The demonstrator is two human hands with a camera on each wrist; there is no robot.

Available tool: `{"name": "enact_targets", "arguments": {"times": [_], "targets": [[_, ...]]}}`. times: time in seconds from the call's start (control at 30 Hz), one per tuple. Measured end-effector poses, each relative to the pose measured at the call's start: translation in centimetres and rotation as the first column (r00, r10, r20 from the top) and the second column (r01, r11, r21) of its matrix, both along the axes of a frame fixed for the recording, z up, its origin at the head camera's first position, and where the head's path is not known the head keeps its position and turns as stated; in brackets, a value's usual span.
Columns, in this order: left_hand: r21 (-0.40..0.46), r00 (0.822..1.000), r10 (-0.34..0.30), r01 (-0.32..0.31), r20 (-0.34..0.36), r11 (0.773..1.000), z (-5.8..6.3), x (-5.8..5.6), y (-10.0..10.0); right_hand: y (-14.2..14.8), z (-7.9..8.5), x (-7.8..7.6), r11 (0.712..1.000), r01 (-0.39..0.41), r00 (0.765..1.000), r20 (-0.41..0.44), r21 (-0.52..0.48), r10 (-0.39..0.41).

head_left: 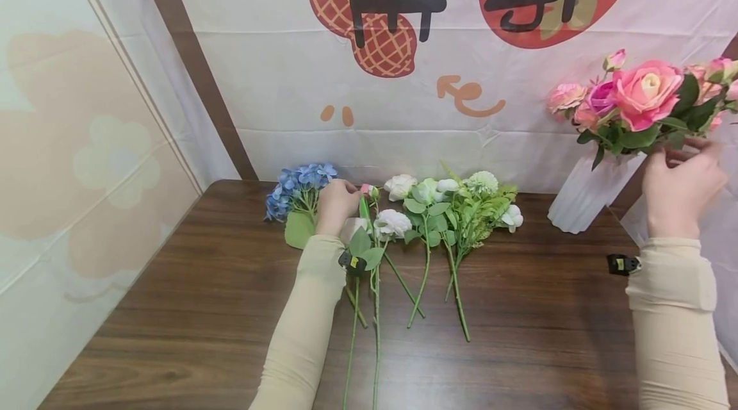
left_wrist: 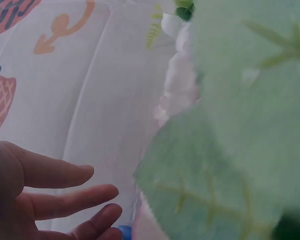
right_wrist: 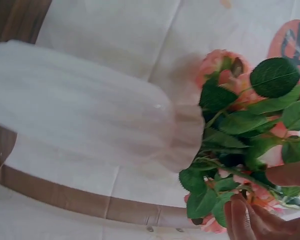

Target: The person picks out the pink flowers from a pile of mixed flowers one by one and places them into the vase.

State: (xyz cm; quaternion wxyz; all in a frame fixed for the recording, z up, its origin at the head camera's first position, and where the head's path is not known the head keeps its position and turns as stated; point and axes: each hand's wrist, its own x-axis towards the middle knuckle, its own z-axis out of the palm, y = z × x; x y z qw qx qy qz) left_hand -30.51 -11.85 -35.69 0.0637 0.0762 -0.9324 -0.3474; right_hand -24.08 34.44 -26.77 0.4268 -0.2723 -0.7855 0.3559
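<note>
My left hand (head_left: 336, 204) reaches among loose artificial flowers on the table. In the left wrist view its fingers extend apart with nothing between them. Beside it lie a blue hydrangea (head_left: 301, 184), a white flower (head_left: 393, 224) and a small pink rosebud (head_left: 369, 191). Large green leaves (left_wrist: 200, 175) fill much of that wrist view. At the right, my right hand (head_left: 686, 186) is at the lower leaves of a pink rose bouquet (head_left: 648, 95). A gap shows between its thumb and fingertips. The bouquet stands in a white ribbed vase (right_wrist: 85, 105), tilted in the head view.
White and green flowers and a leafy fern sprig (head_left: 469, 214) lie right of my left hand. Long green stems (head_left: 377, 333) stretch toward the table's near side. A printed cloth (head_left: 277, 70) hangs behind the brown wooden table (head_left: 519, 327).
</note>
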Motion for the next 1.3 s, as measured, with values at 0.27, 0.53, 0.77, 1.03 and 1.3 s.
{"name": "enact_targets", "arguments": {"times": [0.27,0.53,0.77,1.03,1.3], "targets": [[-0.104,0.998,0.037,-0.032,0.042,0.994,-0.7,-0.4,1.0,-1.5,-0.5,1.4,0.999,-0.023,0.973,0.232,0.042,0.012],[-0.176,0.997,0.054,-0.043,0.062,0.983,-1.8,-0.9,1.8,-3.6,-1.6,1.2,0.984,-0.168,0.900,0.417,0.054,0.131],[-0.235,0.989,0.053,-0.020,0.137,0.972,-2.8,-1.5,2.4,-6.4,-3.0,-0.1,0.958,-0.281,0.860,0.457,0.055,0.226],[-0.318,0.984,0.024,0.034,0.176,0.947,-3.8,-1.9,2.7,-10.2,-4.4,-1.2,0.887,-0.447,0.818,0.454,0.115,0.353],[-0.273,0.982,-0.008,0.061,0.190,0.960,-4.5,-1.9,2.8,-13.1,-5.1,-2.0,0.852,-0.512,0.775,0.487,0.111,0.403]]}}
